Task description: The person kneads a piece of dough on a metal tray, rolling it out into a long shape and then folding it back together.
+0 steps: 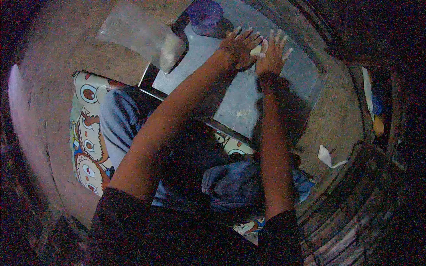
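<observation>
My left hand [239, 48] and my right hand [273, 54] are side by side near the back of a grey, flat board [199, 75], both with fingers stretched out and spread. A small pale, dough-like piece [256, 49] shows between them. Both hands touch or rest beside it; exact contact is hard to tell. A purple round object [205, 15], perhaps a container, stands just left of my hands at the board's back. A translucent plastic sheet or bag [128, 31] with a pale lump [171, 52] lies at the board's left.
A cartoon-printed mat [88, 142] lies under my jeans-clad legs [228, 186] on a rough floor [53, 111]. A small white scrap [328, 155] is at the right, with a dark woven-looking item [341, 204] below it. The surroundings are dim.
</observation>
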The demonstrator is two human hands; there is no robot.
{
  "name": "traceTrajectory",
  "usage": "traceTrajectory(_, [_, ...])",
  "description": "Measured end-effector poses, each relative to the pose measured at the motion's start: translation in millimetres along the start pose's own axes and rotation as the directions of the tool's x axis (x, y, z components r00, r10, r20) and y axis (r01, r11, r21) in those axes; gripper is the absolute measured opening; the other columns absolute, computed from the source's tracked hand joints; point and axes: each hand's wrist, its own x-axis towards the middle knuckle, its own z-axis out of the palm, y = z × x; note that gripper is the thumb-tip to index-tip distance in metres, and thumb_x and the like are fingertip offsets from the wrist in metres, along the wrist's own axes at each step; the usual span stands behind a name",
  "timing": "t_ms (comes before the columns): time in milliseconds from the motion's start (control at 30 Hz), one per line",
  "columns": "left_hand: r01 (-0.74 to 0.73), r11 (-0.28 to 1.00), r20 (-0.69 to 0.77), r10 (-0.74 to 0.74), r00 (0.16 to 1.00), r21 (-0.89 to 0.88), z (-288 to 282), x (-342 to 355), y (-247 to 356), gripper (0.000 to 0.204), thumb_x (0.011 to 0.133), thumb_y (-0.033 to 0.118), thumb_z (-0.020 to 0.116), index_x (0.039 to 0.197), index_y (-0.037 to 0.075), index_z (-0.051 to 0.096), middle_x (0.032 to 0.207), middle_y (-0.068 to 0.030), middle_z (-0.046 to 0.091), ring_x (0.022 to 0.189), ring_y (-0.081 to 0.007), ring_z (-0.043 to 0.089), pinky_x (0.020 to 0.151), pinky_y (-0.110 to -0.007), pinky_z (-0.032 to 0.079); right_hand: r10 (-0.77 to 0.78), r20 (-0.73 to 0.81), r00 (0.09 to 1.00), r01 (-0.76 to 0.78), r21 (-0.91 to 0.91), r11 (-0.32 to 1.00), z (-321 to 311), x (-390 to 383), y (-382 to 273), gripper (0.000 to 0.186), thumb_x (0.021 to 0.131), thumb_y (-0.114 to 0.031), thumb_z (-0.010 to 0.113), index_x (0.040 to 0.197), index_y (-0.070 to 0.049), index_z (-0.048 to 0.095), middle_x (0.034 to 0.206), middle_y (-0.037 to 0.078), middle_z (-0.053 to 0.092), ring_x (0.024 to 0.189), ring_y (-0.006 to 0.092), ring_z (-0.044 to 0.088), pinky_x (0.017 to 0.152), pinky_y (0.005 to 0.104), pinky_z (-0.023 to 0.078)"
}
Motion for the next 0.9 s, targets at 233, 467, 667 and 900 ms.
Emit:
traceTrajectory(233, [-0.046, 0.997, 0.007, 0.046, 0.999, -0.067, 4, -41, 6, 0.068, 0.085, 0.050, 0.044, 0.136, 0.007, 0.033, 0.144, -0.0102, 0.032, 0.135, -0.0271, 0.024, 0.110, -0.044, 0.018, -0.062, 0.151, 0.987, 0.057, 0.036, 0.998, -36, -30, -21, 0.049, 0.094, -0.024, 0.037, 0.140, -0.009, 0.029, 0.148, 0.011, 0.021, 0.138, 0.0305, 0.013, 0.108, 0.0555, 0.003])
traceTrajectory(467, [-0.047, 0.989, 0.212, 0.077, 0.974, -0.140, -45, -100, 24, 0.067, 0.085, 0.051, 0.045, 0.137, 0.009, 0.035, 0.147, -0.0102, 0.025, 0.136, -0.0278, 0.020, 0.110, -0.046, 0.015, -0.147, 0.284, 0.947, 0.092, 0.200, 0.975, -66, -83, -42, 0.054, 0.090, -0.020, 0.044, 0.139, -0.005, 0.028, 0.146, 0.012, 0.025, 0.136, 0.0333, 0.018, 0.110, 0.0497, 0.012])
traceTrajectory(667, [0.076, 0.997, 0.606, -0.040, 0.795, -0.033, -108, -70, 52, 0.038, 0.076, 0.035, 0.060, 0.106, 0.011, 0.062, 0.125, -0.0108, 0.052, 0.115, -0.0277, 0.050, 0.093, -0.048, 0.039, -0.078, 0.427, 0.901, -0.013, 0.206, 0.978, -101, -111, -57, 0.059, 0.082, -0.018, 0.047, 0.137, -0.003, 0.032, 0.145, 0.018, 0.026, 0.135, 0.0358, 0.019, 0.110, 0.0497, 0.016])
traceTrajectory(900, [0.114, 0.978, -0.260, -0.158, 0.953, -0.176, 2, -105, 41, 0.035, 0.074, 0.021, 0.057, 0.106, 0.006, 0.059, 0.117, -0.0142, 0.056, 0.106, -0.0285, 0.056, 0.087, -0.040, 0.045, -0.233, 0.397, 0.888, 0.146, 0.236, 0.961, -103, -128, -61, 0.053, 0.075, -0.002, 0.048, 0.128, 0.002, 0.044, 0.134, 0.023, 0.039, 0.126, 0.0380, 0.035, 0.106, 0.0426, 0.028])
